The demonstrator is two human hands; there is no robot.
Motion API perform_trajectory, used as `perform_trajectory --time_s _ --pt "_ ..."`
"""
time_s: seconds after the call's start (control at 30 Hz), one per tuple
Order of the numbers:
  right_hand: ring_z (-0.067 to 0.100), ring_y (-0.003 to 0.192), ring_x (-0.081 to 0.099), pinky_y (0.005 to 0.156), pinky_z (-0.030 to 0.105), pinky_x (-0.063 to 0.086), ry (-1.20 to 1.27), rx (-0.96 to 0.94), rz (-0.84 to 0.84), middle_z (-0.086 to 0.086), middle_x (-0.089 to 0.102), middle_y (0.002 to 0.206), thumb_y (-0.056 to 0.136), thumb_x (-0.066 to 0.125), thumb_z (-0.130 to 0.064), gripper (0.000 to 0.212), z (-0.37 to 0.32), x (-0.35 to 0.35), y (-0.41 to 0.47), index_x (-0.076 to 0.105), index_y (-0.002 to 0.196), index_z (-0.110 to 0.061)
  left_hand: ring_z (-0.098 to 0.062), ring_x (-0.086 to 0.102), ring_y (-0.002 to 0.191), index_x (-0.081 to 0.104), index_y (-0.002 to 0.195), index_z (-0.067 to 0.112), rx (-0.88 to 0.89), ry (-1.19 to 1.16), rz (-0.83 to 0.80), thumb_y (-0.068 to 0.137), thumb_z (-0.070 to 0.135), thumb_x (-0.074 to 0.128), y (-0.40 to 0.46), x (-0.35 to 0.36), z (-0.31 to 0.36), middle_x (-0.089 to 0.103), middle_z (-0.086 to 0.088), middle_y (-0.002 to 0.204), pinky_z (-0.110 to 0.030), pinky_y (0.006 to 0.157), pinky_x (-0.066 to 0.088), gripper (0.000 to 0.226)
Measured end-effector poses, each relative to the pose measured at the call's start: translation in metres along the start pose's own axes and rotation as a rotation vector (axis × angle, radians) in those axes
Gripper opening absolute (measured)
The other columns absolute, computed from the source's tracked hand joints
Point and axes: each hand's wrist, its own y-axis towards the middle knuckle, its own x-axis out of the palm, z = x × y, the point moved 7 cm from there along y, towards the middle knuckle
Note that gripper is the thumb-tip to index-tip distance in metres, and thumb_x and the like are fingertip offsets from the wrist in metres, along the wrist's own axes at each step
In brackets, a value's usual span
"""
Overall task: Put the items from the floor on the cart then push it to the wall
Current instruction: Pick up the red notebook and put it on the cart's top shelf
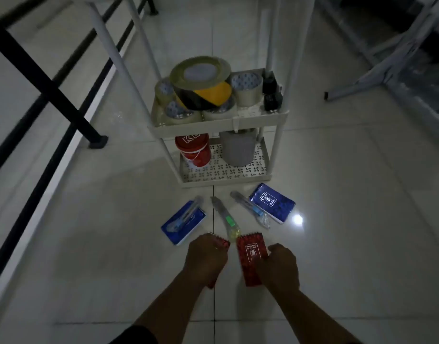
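A white tiered cart (218,126) stands ahead on the tiled floor. Its middle shelf holds several tape rolls, with a big yellow-black roll (201,83) on top. On the floor before it lie two blue notebooks (273,202) (182,225), each beside or under a packaged cutter (249,208) (186,213), and a green-slider cutter (224,217) between them. My left hand (206,256) covers and grips one red notebook (222,243). My right hand (278,266) grips a second red notebook (250,256) by its right edge.
The cart's bottom shelf carries a red bucket (193,150) and a grey container (237,148). A black railing (52,95) runs along the left. A grey metal table frame (377,63) stands at the right. A bright light reflection (298,219) shines on the tile.
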Motion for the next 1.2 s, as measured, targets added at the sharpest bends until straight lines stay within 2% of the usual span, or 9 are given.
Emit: perform_trajectory --time_s 0.1,0.3,0.4,0.53,0.67,0.87,0.97,1.07,1.2 --pt "0.024 0.084 0.061 0.068 0.033 0.055 -0.03 0.036 0.054 0.009 0.061 0.094 0.076 0.067 -0.037 0.038 -0.002 0.009 0.001 0.061 0.097 -0.006 -0.005 0.051 0.057 0.058 0.065 0.012 -0.025 -0.015 -0.018 0.089 0.012 0.05 0.01 0.007 -0.009 0.06 -0.002 0.069 -0.014 0.052 0.041 0.026" --pt "0.031 0.088 0.06 0.066 0.03 0.042 -0.2 0.012 0.157 0.015 0.058 0.098 0.066 0.082 -0.043 0.06 -0.009 0.025 -0.003 0.056 0.102 -0.002 -0.013 0.064 0.083 0.069 0.094 0.012 -0.053 -0.011 -0.017 0.088 0.028 0.057 0.025 0.014 -0.022 0.069 -0.001 0.094 -0.018 0.06 0.045 0.021" --pt "0.03 0.093 0.058 0.07 0.033 0.049 -0.262 0.073 0.181 0.013 0.055 0.101 0.064 0.082 -0.049 0.066 -0.01 0.032 -0.007 0.055 0.106 -0.005 -0.013 0.063 0.083 0.069 0.093 0.013 -0.056 -0.021 -0.039 0.088 0.027 0.057 0.028 0.015 -0.024 0.068 -0.002 0.094 -0.021 0.062 0.045 0.019" --pt "0.027 0.107 0.052 0.09 0.039 0.047 -0.362 0.192 0.122 0.009 0.051 0.112 0.063 0.075 -0.06 0.076 -0.006 0.026 -0.003 0.047 0.116 -0.012 -0.005 0.053 0.069 0.064 0.085 0.01 -0.036 -0.018 -0.044 0.088 0.02 0.055 0.03 0.012 -0.026 0.065 0.0 0.085 -0.015 0.056 0.04 0.014" --pt "0.031 0.116 0.047 0.097 0.044 0.044 -0.23 0.31 0.07 0.012 0.047 0.119 0.052 0.085 -0.056 0.092 0.001 0.023 0.002 0.04 0.119 -0.01 -0.008 0.054 0.069 0.058 0.078 0.013 -0.045 -0.03 -0.057 0.089 0.016 0.053 0.029 0.012 -0.026 0.06 0.0 0.08 -0.018 0.057 0.042 0.012" --pt "0.031 0.095 0.064 0.085 0.042 0.05 0.082 0.192 -0.002 0.009 0.065 0.104 0.067 0.08 -0.024 0.065 -0.005 0.031 -0.004 0.037 0.113 -0.011 -0.003 0.054 0.073 0.065 0.099 0.01 -0.045 -0.063 -0.045 0.091 0.021 0.055 0.021 0.016 -0.022 0.066 -0.002 0.096 -0.015 0.056 0.038 0.017" --pt "0.026 0.09 0.064 0.08 0.037 0.053 0.26 0.191 -0.011 0.014 0.067 0.108 0.082 0.071 -0.024 0.052 -0.008 0.017 -0.008 0.048 0.124 -0.003 -0.004 0.054 0.069 0.065 0.089 0.01 -0.058 -0.053 -0.051 0.09 0.021 0.055 0.019 0.013 -0.022 0.066 -0.001 0.087 -0.016 0.056 0.04 0.015" --pt "0.016 0.079 0.065 0.078 0.035 0.056 0.374 0.169 -0.002 0.003 0.069 0.09 0.085 0.066 -0.026 0.03 -0.017 -0.008 -0.009 0.068 0.108 -0.008 -0.001 0.049 0.064 0.055 0.074 0.018 -0.067 -0.04 -0.026 0.09 0.021 0.053 0.018 0.003 -0.015 0.055 0.007 0.072 -0.016 0.053 0.036 0.017" --pt "0.016 0.076 0.069 0.07 0.033 0.057 0.43 0.123 -0.04 0.002 0.072 0.084 0.086 0.064 -0.023 0.019 -0.039 -0.041 -0.009 0.072 0.098 -0.011 -0.004 0.055 0.075 0.06 0.084 0.016 -0.072 -0.158 -0.027 0.088 0.018 0.053 0.01 -0.014 0.001 0.06 0.006 0.084 -0.016 0.058 0.04 0.009"
